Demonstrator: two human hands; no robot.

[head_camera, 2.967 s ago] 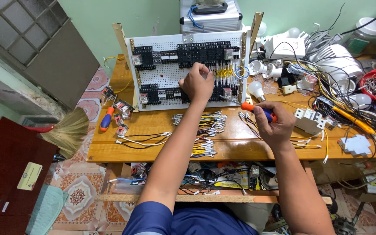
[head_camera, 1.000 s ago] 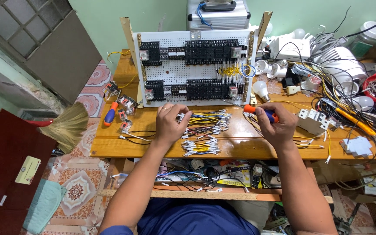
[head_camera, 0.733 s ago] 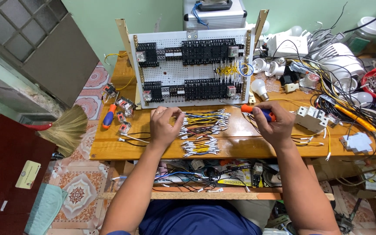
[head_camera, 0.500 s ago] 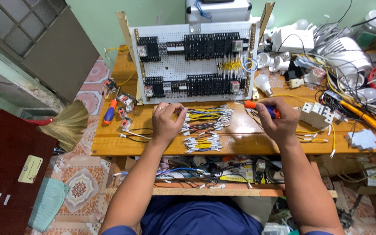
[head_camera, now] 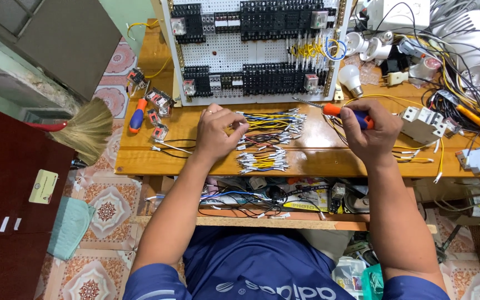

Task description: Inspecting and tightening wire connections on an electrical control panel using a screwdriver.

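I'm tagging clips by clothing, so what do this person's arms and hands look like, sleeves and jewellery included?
Both arms are bare from the short sleeves down. The sleeves belong to a dark blue shirt with white lettering across the chest. The left hand wears a thin ring on one finger. The right hand shows no ring, watch or glove. No gloves on either hand.
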